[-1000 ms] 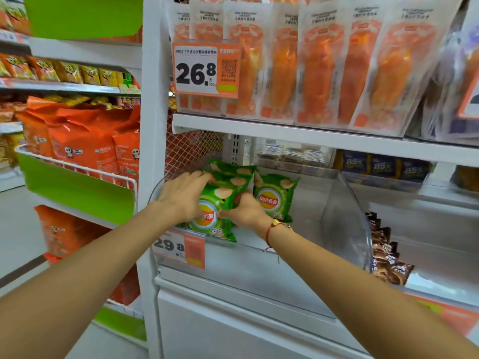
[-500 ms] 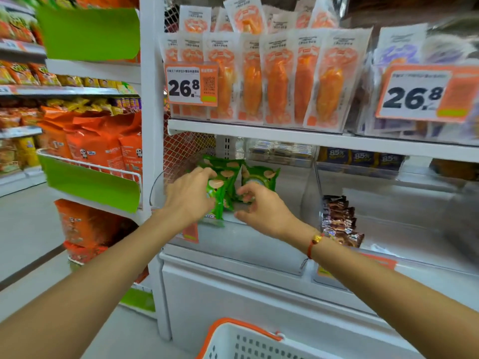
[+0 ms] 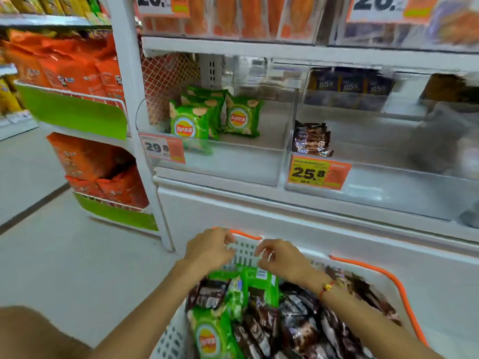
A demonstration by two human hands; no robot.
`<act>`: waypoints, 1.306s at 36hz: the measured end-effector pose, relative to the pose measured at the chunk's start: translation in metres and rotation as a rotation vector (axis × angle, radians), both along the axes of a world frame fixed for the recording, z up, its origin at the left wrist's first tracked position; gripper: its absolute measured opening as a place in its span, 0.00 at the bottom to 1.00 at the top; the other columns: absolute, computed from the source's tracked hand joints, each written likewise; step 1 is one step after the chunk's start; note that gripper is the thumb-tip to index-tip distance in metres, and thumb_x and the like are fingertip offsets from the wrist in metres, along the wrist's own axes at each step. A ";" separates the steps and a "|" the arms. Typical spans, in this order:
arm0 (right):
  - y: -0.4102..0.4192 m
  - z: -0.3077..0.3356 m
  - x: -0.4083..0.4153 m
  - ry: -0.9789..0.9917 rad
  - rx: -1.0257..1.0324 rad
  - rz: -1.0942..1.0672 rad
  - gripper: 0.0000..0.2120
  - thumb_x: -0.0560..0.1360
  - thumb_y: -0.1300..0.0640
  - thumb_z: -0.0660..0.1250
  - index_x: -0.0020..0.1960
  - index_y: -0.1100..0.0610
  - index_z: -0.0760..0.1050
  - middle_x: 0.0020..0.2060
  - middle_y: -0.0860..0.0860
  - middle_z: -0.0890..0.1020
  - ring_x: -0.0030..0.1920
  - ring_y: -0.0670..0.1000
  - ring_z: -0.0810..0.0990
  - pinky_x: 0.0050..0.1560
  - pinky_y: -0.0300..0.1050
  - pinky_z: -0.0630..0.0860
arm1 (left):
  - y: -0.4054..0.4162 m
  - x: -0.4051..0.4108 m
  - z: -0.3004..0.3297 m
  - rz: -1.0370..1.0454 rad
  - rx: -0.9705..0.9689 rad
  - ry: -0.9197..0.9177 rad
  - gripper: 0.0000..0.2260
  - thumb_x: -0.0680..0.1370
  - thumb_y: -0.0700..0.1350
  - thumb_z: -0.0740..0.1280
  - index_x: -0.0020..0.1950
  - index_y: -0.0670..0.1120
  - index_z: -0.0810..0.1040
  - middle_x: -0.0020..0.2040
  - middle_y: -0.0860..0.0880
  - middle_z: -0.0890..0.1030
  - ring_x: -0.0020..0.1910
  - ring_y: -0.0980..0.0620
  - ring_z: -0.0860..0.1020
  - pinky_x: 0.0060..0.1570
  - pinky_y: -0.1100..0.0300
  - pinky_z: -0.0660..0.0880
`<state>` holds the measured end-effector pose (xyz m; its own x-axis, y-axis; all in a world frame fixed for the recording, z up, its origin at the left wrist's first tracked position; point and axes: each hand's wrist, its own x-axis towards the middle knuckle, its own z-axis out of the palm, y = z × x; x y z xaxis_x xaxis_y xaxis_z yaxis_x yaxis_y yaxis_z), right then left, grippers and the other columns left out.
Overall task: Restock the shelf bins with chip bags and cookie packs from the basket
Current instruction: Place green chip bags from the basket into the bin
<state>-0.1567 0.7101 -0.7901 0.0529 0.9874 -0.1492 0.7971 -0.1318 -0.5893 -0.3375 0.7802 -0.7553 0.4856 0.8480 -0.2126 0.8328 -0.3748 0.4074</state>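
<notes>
Both hands have dropped from the clear left bin (image 3: 220, 167), where few green chip bags (image 3: 189, 123) stand, and left hand (image 3: 207, 251) and right hand (image 3: 282, 257) hover loosely curled, empty, over the still-full white plastic basket (image 3: 245, 251).

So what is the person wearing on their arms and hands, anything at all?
Very little. Both forearms are bare, with no sleeves in view and no gloves. The left hand carries nothing. The right hand has a thin red cord bracelet at the wrist, with a small gold-coloured bead on it.
</notes>
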 end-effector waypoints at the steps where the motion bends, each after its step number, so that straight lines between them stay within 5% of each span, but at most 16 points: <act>1: -0.006 -0.010 0.001 -0.003 -0.041 -0.002 0.08 0.73 0.59 0.66 0.47 0.47 0.76 0.39 0.46 0.78 0.40 0.47 0.76 0.44 0.42 0.73 | -0.004 -0.001 -0.010 -0.027 -0.025 0.044 0.14 0.76 0.50 0.66 0.62 0.55 0.76 0.64 0.55 0.77 0.60 0.51 0.76 0.58 0.57 0.72; 6: -0.030 -0.054 -0.004 -0.034 -0.224 0.038 0.21 0.78 0.51 0.65 0.69 0.55 0.68 0.63 0.53 0.74 0.56 0.50 0.74 0.60 0.45 0.70 | -0.018 -0.007 -0.055 -0.122 -0.155 0.226 0.25 0.77 0.46 0.67 0.74 0.53 0.66 0.69 0.47 0.73 0.63 0.46 0.74 0.57 0.52 0.74; 10: -0.033 -0.076 -0.019 -0.033 -0.236 0.038 0.29 0.81 0.47 0.59 0.76 0.58 0.55 0.74 0.55 0.62 0.74 0.55 0.61 0.73 0.48 0.59 | -0.029 -0.011 -0.082 -0.103 -0.209 0.200 0.20 0.80 0.48 0.62 0.72 0.50 0.68 0.60 0.43 0.78 0.56 0.42 0.78 0.50 0.52 0.75; 14: -0.020 -0.088 -0.033 -0.146 -0.223 -0.010 0.28 0.79 0.41 0.58 0.72 0.58 0.64 0.70 0.56 0.68 0.70 0.57 0.64 0.68 0.51 0.63 | -0.023 -0.014 -0.094 -0.075 -0.244 0.222 0.23 0.78 0.50 0.64 0.73 0.52 0.66 0.70 0.47 0.70 0.66 0.42 0.70 0.61 0.48 0.72; 18: -0.007 -0.094 -0.041 -0.141 -0.146 -0.090 0.17 0.75 0.42 0.65 0.42 0.57 0.72 0.42 0.52 0.76 0.49 0.54 0.74 0.46 0.45 0.69 | -0.008 -0.013 -0.092 -0.031 -0.388 0.178 0.26 0.75 0.47 0.68 0.72 0.52 0.67 0.72 0.48 0.68 0.67 0.47 0.70 0.62 0.54 0.71; 21: -0.002 -0.088 -0.037 -0.006 -0.170 -0.155 0.15 0.74 0.48 0.69 0.37 0.57 0.71 0.34 0.51 0.74 0.38 0.51 0.72 0.35 0.41 0.67 | -0.003 -0.015 -0.090 0.076 -0.494 0.025 0.22 0.76 0.50 0.70 0.68 0.49 0.71 0.68 0.47 0.71 0.65 0.48 0.71 0.61 0.58 0.71; 24: 0.003 -0.068 -0.022 0.089 -0.162 -0.173 0.12 0.74 0.51 0.71 0.40 0.59 0.75 0.36 0.52 0.75 0.34 0.47 0.71 0.34 0.40 0.66 | 0.001 -0.020 -0.084 0.183 -0.447 -0.160 0.09 0.77 0.54 0.68 0.48 0.48 0.76 0.46 0.47 0.74 0.47 0.49 0.75 0.45 0.60 0.70; 27: 0.012 -0.040 0.002 0.167 -0.114 -0.229 0.15 0.73 0.53 0.72 0.48 0.65 0.79 0.38 0.57 0.79 0.37 0.48 0.73 0.34 0.40 0.67 | 0.005 -0.024 -0.074 0.271 -0.343 -0.235 0.15 0.79 0.53 0.64 0.36 0.46 0.70 0.36 0.46 0.69 0.35 0.50 0.69 0.35 0.62 0.66; 30: 0.019 -0.011 0.023 0.313 -0.087 -0.266 0.22 0.70 0.54 0.75 0.50 0.73 0.76 0.37 0.66 0.78 0.37 0.50 0.72 0.39 0.42 0.66 | 0.005 -0.018 -0.058 0.330 -0.440 -0.290 0.18 0.79 0.60 0.61 0.43 0.46 0.74 0.43 0.46 0.72 0.44 0.47 0.74 0.43 0.61 0.69; 34: 0.019 0.028 0.028 0.413 -0.079 -0.273 0.27 0.68 0.58 0.77 0.53 0.77 0.71 0.37 0.59 0.75 0.39 0.51 0.70 0.41 0.44 0.67 | -0.001 -0.005 -0.031 0.494 -0.812 -0.723 0.23 0.75 0.61 0.65 0.62 0.46 0.73 0.61 0.46 0.77 0.56 0.49 0.78 0.45 0.59 0.77; 36: 0.017 0.044 0.025 0.445 -0.039 -0.242 0.17 0.68 0.62 0.76 0.47 0.75 0.75 0.38 0.62 0.80 0.36 0.48 0.74 0.45 0.44 0.76 | -0.002 -0.003 -0.024 0.518 -0.892 -0.958 0.25 0.72 0.60 0.68 0.64 0.49 0.72 0.62 0.46 0.76 0.59 0.47 0.77 0.53 0.54 0.78; 38: 0.014 0.059 0.016 0.474 -0.015 -0.224 0.06 0.70 0.68 0.73 0.44 0.65 0.77 0.37 0.55 0.81 0.31 0.38 0.78 0.37 0.32 0.75 | -0.001 -0.001 -0.020 0.531 -0.909 -1.123 0.28 0.68 0.60 0.69 0.64 0.49 0.73 0.60 0.46 0.78 0.59 0.46 0.78 0.54 0.52 0.78; 43: 0.013 0.090 -0.003 0.460 0.111 -0.176 0.18 0.68 0.66 0.76 0.53 0.61 0.71 0.46 0.56 0.78 0.32 0.40 0.77 0.35 0.30 0.71 | 0.008 -0.001 0.010 0.588 -0.619 -1.418 0.30 0.64 0.52 0.75 0.62 0.46 0.70 0.57 0.43 0.81 0.52 0.48 0.82 0.51 0.55 0.78; 47: 0.021 0.127 -0.014 0.233 0.272 -0.087 0.25 0.67 0.50 0.77 0.59 0.51 0.70 0.52 0.44 0.77 0.51 0.39 0.74 0.45 0.30 0.68 | 0.023 -0.004 0.066 0.488 -0.204 -1.541 0.19 0.71 0.36 0.73 0.58 0.42 0.68 0.54 0.43 0.78 0.41 0.61 0.82 0.42 0.65 0.79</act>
<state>-0.1707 0.7310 -0.6636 0.1337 0.9860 0.0999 0.6299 -0.0067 -0.7767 -0.3417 0.8027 -0.6895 0.0418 0.9966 0.0714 -0.3709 -0.0509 0.9273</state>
